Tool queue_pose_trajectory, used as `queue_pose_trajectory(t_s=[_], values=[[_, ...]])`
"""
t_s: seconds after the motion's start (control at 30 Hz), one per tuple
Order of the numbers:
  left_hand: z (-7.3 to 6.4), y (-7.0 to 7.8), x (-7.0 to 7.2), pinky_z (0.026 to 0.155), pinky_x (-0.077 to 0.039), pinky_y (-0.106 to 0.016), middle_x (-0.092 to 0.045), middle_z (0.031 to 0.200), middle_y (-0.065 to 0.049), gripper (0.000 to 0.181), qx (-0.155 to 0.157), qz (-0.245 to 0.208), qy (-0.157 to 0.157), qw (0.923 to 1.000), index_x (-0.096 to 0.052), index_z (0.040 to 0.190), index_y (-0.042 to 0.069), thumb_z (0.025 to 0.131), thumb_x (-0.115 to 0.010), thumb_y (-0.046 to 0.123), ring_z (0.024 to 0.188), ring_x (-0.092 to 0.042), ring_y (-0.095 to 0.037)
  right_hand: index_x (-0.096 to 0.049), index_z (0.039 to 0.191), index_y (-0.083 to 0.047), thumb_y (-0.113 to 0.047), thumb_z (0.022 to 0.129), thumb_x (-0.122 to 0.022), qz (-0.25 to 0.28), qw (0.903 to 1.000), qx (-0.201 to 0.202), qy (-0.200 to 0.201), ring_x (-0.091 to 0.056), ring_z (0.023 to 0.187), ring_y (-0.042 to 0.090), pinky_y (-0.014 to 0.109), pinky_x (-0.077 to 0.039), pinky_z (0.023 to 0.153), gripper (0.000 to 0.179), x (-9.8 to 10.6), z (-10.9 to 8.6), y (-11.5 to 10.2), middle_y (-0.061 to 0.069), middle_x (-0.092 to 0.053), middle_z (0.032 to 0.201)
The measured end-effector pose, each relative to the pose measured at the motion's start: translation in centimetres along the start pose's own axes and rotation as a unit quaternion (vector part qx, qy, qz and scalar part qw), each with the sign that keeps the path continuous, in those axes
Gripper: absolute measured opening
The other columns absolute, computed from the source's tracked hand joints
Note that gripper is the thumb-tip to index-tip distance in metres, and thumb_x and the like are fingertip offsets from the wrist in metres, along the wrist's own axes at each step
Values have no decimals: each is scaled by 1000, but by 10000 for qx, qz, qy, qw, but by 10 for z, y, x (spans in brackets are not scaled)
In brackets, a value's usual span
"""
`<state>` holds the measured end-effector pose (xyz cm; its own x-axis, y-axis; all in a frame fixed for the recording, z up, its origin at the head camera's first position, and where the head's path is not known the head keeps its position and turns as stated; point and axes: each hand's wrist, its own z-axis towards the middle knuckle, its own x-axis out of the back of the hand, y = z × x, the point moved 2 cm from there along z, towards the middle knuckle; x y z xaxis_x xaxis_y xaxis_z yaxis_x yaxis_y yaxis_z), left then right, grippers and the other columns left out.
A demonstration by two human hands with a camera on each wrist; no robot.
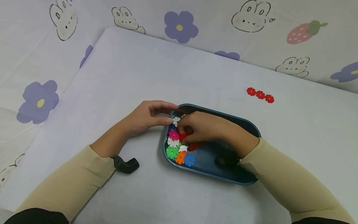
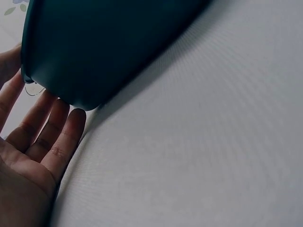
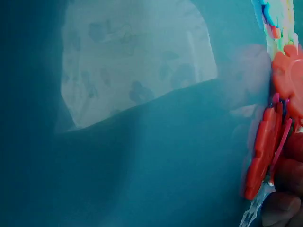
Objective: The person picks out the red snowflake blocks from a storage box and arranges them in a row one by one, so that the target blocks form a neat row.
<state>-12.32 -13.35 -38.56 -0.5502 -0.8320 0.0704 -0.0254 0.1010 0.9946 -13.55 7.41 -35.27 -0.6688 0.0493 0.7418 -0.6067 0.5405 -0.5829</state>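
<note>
My left hand (image 1: 144,118) holds the left end of a dark blue-green tray (image 1: 218,111). Its thumb is at the rim; in the left wrist view its fingers (image 2: 64,146) touch the outer wall. Inside the tray, my right hand (image 1: 205,127) bends over a heap of flower-shaped plastic discs and pinches a red disc (image 1: 183,136) between thumb and fingers. Around it lie discs in several colours, including a green disc (image 1: 172,152), an orange disc (image 1: 180,157) and a blue disc (image 1: 189,159). In the right wrist view, red discs (image 3: 262,151) stand beside the fingertips (image 3: 279,208).
Beyond the tray at the right, a row of three red discs (image 1: 260,95) lies joined on the white board (image 1: 156,68). A black angled object (image 1: 127,165) is at the left wrist. A patterned cloth (image 1: 212,18) lies behind the board.
</note>
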Motion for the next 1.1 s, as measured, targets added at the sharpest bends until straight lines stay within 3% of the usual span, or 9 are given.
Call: queue_pose_trajectory(t_s=[0.27, 0.37, 0.5, 0.7, 0.87, 1.1], values=[[2, 0, -2, 100, -50, -35, -62, 132, 0, 42, -9, 64, -69, 10000, -63, 131, 15, 89, -72, 16, 121, -57, -17, -65, 89, -22, -27, 87, -75, 700, 9972, 109, 236, -57, 73, 12, 28, -53, 65, 12, 9, -12, 2, -8, -61, 80], [3, 0, -2, 99, -51, -34, -62, 131, -1, 42, 13, 8, -109, 9999, -63, 131, 14, 90, -72, 17, 121, -57, -18, -69, 95, -20, -24, 89, -74, 883, 9958, 164, 200, -59, 78, 12, 28, -55, 70, 9, 16, -21, -1, -9, -65, 86], [4, 0, -2, 97, -52, -33, -62, 131, -3, 43, -8, -4, -117, 9999, -62, 131, 13, 90, -73, 18, 121, -58, -19, -71, 112, -18, -21, 90, -72, 901, 9953, 165, 313, -61, 87, 12, 27, -56, 77, 22, 26, -31, -5, -7, -69, 98], [2, 2, -2, 97, -52, -33, -62, 131, -3, 44, 20, 55, -59, 10000, -63, 131, 13, 89, -74, 18, 120, -57, -20, -70, 121, -12, -10, 89, -72, 939, 9910, 171, 943, -64, 90, 12, 26, -57, 79, 32, 37, -42, -8, 0, -72, 108], [2, 4, -2, 95, -53, -33, -63, 129, -4, 43, 13, 25, -43, 10000, -63, 130, 13, 88, -74, 16, 119, -58, -21, -68, 125, -14, -7, 87, -74, 940, 9875, -61, 1268, -67, 87, 11, 27, -58, 79, 39, 42, -51, -12, 0, -72, 110], [0, 0, 0, 93, -54, -33, -63, 130, -6, 44, 89, 65, 23, 9999, -63, 131, 12, 89, -74, 17, 119, -57, -22, -66, 129, -15, -5, 87, -73, 726, 9750, -92, 2098, -70, 80, 6, 23, -56, 71, 43, 61, -84, -26, 0, -74, 104]])
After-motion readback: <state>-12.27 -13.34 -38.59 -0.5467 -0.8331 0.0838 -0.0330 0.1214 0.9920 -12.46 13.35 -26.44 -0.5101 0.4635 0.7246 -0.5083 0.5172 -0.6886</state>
